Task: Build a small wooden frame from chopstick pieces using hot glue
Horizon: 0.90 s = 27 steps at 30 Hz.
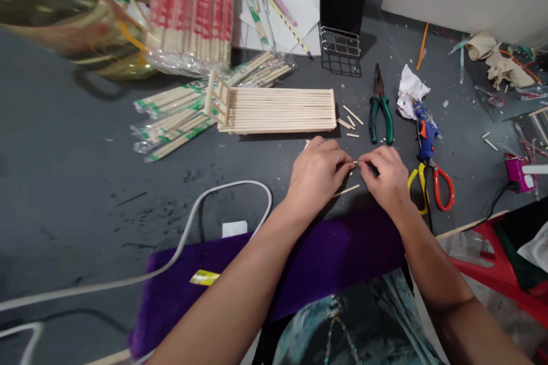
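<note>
My left hand (319, 174) and my right hand (385, 174) meet low over the grey table, fingertips pinched. Between them shows a tiny bit of pale wooden stick (355, 162), with both hands' fingers closed on it. A longer stick piece (346, 190) lies just below the fingers. Beyond my left hand stands a small bed-like model of glued sticks (280, 109), with a raised frame at its left end. Several cut stick bits (351, 121) are scattered to its right. Green-handled pliers (381, 105) lie beyond my right hand.
A blue glue gun (426, 134) lies right, by red and yellow tool handles (444, 188). Wrapped chopsticks (180, 111) and a larger pack (192, 11) sit at back left. A white cable (201, 197) loops near a purple cloth (180, 262). A wire rack (341, 43) stands behind.
</note>
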{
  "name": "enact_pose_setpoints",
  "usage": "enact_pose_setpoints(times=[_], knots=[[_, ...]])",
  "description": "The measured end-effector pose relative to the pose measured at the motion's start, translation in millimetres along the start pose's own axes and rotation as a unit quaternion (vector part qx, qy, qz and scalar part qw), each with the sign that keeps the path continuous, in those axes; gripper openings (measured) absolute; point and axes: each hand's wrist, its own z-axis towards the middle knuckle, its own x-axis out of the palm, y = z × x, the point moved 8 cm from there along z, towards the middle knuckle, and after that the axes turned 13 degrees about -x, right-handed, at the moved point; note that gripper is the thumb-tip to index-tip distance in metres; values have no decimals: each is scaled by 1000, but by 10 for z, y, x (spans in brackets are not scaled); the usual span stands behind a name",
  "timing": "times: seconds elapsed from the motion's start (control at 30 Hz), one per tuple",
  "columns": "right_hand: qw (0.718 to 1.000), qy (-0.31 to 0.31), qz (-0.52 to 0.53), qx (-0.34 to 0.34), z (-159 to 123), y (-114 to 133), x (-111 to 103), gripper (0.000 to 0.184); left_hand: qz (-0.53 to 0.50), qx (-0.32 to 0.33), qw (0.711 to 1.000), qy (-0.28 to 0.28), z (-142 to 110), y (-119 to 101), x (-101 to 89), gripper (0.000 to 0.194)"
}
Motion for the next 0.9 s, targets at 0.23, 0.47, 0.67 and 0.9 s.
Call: enact_pose_setpoints(times=[0.23,0.47,0.67,0.9], knots=[[1000,-2,10,-7,8,9,-2,23,-5,-7,1000,0,6,17,2,13],[1000,-9,24,-2,-9,-14,0,24,-7,-4,1000,-2,1,23,5,10],[999,-19,41,-4,-8,-21,-8,24,-8,-3,1000,3,4,22,10,9],[994,-80,75,5,-25,-95,-169,20,-15,-6,1000,2,2,22,-22,9]])
